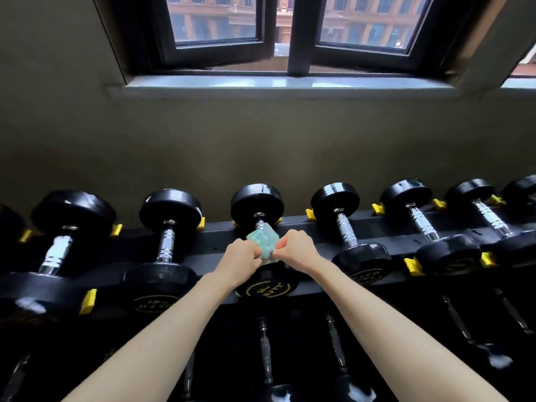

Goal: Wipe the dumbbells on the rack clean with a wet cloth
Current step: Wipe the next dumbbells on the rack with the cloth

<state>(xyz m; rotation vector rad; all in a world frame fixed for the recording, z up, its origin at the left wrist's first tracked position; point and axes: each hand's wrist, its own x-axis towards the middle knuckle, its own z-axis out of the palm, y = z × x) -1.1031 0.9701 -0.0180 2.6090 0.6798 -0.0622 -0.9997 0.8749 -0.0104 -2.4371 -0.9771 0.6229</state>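
One row: dumbbells [169, 242] are laid side by side on the rack [214, 242], with black heads at both ends and chrome handles between.
Left of the left hand: two whole dumbbells are seen, and a cut-off one at the edge; none is touched.
Left hand [242, 256]: its fingers are curled onto the left edge of the cloth [262, 242], which is pinched.
Cloth: pale green and bunched, it is held between the two hands and wrapped over the handle of the middle dumbbell [257, 201], near that handle's front end.
Middle dumbbell: its far head is seen beyond the hands, its near head just below the wrists.
Right hand [295, 248]: its fingers are closed on the right edge of the cloth, almost meeting the left hand.
Right of the right hand: more dumbbells are set, untouched, with yellow cradles [311, 214] between them.
Below the forearms: a lower row is seen, dark and blurred.
Above the hands: a window [290, 33] is set in the wall.
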